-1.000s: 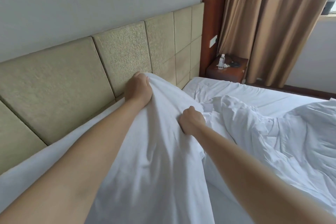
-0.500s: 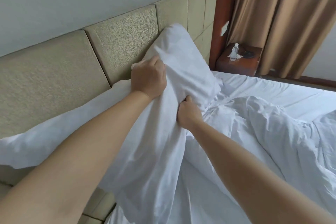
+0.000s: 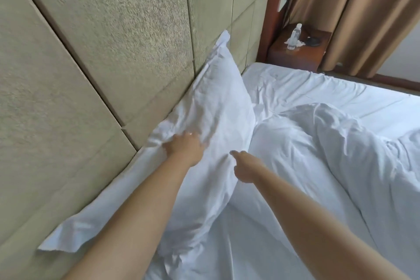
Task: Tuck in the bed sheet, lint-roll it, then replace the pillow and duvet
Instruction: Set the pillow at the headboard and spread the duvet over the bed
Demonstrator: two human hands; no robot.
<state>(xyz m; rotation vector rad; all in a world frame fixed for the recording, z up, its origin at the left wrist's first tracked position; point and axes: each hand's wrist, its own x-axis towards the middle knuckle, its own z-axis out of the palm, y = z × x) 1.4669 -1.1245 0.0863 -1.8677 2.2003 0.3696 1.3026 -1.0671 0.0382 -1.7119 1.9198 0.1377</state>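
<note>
Against the headboard [image 3: 118, 57], blurred hands touch the pillow [image 3: 218, 107], left [image 3: 185, 148] spread, right [image 3: 246, 169] unclear.

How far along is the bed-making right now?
Sheet work looks done: the white bed sheet lies flat. In hand: the white pillow leans against the beige padded headboard, left hand and right hand on it. Left: spreading the crumpled white duvet.

The left hand [image 3: 185, 148] blurs, its fingertips sunk into the pillow [image 3: 211, 107].
</note>
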